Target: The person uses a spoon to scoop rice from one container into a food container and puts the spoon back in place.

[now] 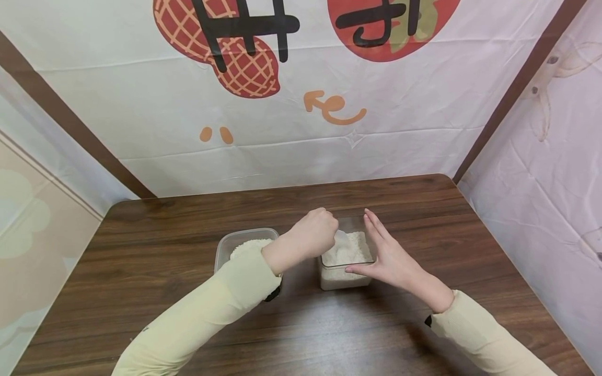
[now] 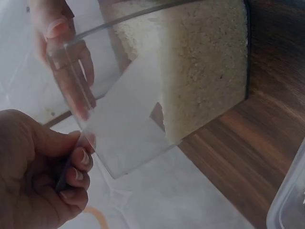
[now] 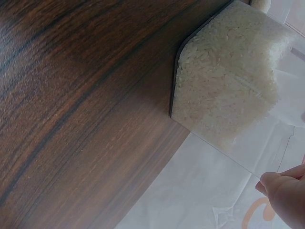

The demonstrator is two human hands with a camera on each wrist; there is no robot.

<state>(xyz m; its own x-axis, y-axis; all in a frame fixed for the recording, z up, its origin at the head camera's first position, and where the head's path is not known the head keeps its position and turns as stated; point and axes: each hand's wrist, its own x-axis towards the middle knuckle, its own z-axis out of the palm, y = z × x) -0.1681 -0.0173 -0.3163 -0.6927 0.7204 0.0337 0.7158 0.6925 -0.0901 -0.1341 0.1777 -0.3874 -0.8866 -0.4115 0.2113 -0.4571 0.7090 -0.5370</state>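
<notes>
In the head view a clear box-shaped container (image 1: 345, 286) of white rice (image 1: 358, 249) stands on the table. My left hand (image 1: 312, 232) is over its left side with fingers curled around the handle of a white scoop (image 2: 131, 90). The scoop's broad blade reaches inside the container and touches the rice. At the container's right side my right hand (image 1: 397, 261) holds the rim, thumb along the front and fingers along the far right. A second, lower translucent container (image 1: 224, 245) with rice sits to the left, partly hidden by my left sleeve.
Both containers stand on a dark wood-grain table (image 1: 400, 334). A printed white cloth (image 1: 291, 162) hangs behind its far edge, and more cloth hangs along both sides.
</notes>
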